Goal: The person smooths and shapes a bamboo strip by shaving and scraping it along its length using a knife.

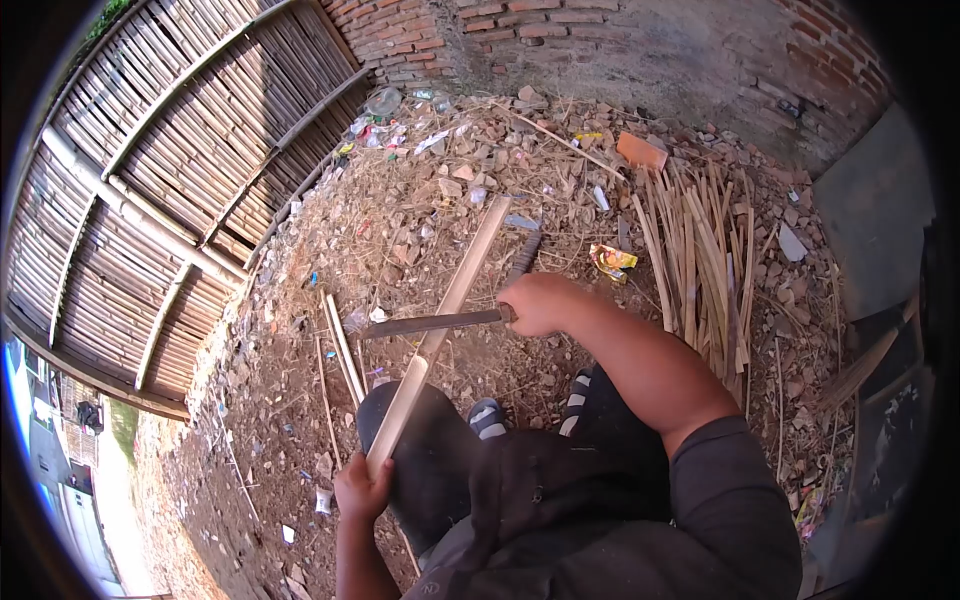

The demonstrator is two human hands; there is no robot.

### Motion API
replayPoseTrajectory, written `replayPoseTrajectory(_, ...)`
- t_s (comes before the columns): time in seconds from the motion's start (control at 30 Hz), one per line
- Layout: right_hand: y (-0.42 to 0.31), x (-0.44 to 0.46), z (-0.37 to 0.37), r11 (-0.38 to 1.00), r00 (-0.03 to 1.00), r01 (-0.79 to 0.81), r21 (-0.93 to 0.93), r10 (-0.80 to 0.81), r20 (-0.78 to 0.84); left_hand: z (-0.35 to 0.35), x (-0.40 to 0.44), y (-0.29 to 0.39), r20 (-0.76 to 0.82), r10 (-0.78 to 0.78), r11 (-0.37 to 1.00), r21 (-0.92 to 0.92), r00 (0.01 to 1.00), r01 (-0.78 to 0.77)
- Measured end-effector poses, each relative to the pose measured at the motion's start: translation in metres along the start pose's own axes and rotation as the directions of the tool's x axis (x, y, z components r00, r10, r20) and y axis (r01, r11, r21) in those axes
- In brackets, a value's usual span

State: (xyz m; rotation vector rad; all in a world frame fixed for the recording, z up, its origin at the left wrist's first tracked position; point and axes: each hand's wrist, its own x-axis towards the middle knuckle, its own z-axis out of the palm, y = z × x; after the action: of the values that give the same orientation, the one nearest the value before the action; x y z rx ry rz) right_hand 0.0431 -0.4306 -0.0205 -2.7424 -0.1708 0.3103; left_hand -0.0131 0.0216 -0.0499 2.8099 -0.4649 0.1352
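My left hand is closed around the near end of a split bamboo piece, which slants up and away past my left knee. Its pale hollow inner side faces up, and a node crosses it near the middle. In my right hand is the handle of a machete, its dark blade pointing left across the bamboo. Whether the edge touches the bamboo I cannot tell. Just beyond my right hand, a second tool with a dark ribbed handle lies on the ground, partly hidden by the hand.
A pile of bamboo strips lies to the right, near an orange tile piece and a yellow wrapper. Stones and litter cover the ground. A bamboo fence stands left, a brick wall behind. More strips lie beside my left knee.
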Motion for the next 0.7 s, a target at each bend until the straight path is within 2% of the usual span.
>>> replayPoseTrajectory(0.03,-0.002,-0.001,-0.003,1.0,1.0,0.004,-0.009,-0.004,-0.01,-0.002,0.0,0.001,0.004,-0.004,1.0,-0.011,1.0,0.004)
replayPoseTrajectory(0.13,0.031,0.017,0.006,0.98,0.995,-0.053,0.191,0.067,-0.071,-0.006,-0.004,0.006,0.014,-0.05,0.999,-0.014,0.999,0.05)
replayPoseTrajectory(0.17,0.042,0.022,0.009,0.958,0.986,-0.117,0.262,0.143,-0.083,-0.006,-0.002,0.007,0.011,-0.06,0.998,-0.014,0.998,0.06)
replayPoseTrajectory(0.27,0.062,0.03,0.02,0.969,0.955,-0.161,0.186,0.201,-0.219,-0.007,-0.001,0.005,-0.003,-0.027,0.999,0.046,1.0,0.027)
replayPoseTrajectory(0.4,0.03,0.004,0.002,0.966,0.981,-0.094,0.241,0.131,-0.144,0.0,-0.002,0.002,-0.036,-0.001,1.0,0.02,0.999,0.001)
replayPoseTrajectory(0.43,0.021,0.0,0.002,0.978,0.983,-0.097,0.185,0.123,-0.133,0.001,-0.002,0.002,-0.029,-0.011,1.0,0.012,1.0,0.011)
replayPoseTrajectory(0.53,0.006,-0.003,0.0,0.999,0.996,0.029,0.02,-0.027,-0.086,0.005,0.001,0.0,-0.031,0.001,1.0,-0.011,1.0,-0.001)
replayPoseTrajectory(0.57,0.008,-0.002,-0.002,0.999,0.995,0.041,0.021,-0.04,-0.087,0.005,0.001,-0.002,-0.028,-0.001,1.0,-0.019,1.0,0.0)
replayPoseTrajectory(0.7,0.053,0.026,0.011,0.963,0.978,-0.132,0.237,0.164,-0.125,-0.001,-0.004,0.005,-0.056,-0.026,1.0,-0.001,0.998,0.026)
